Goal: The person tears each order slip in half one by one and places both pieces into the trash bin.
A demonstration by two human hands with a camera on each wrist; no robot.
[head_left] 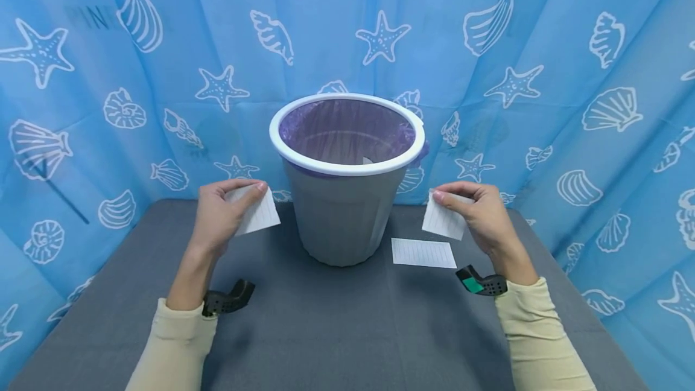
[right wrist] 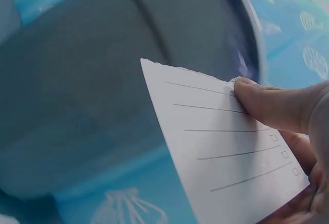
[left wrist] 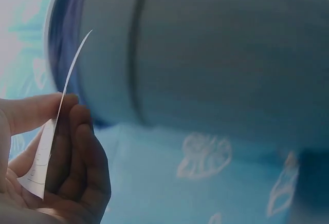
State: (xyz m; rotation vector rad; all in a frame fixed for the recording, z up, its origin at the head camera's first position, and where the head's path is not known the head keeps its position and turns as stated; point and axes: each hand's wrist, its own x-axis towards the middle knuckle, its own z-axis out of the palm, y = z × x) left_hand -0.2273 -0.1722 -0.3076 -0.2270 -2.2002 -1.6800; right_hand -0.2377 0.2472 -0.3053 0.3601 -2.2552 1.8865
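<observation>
Left of the bin, my left hand [head_left: 219, 213] pinches a piece of lined paper [head_left: 259, 213] between thumb and fingers. In the left wrist view that paper [left wrist: 69, 77] appears nearly edge-on. My right hand [head_left: 485, 213] pinches another piece of lined paper [head_left: 442, 219] on the bin's right side. The right wrist view shows this paper [right wrist: 216, 136] with a ragged top edge and small printed boxes. Between the hands stands a grey trash bin [head_left: 342, 216] with a white rim and purple liner [head_left: 326, 125]. A small white scrap [head_left: 367, 160] shows inside it.
A lined paper slip [head_left: 423, 253] lies flat on the grey tabletop [head_left: 326, 324], right of the bin's base. Behind the table hangs a blue curtain [head_left: 336, 29] with white shells and starfish. Each wrist wears a black camera band [head_left: 228, 300].
</observation>
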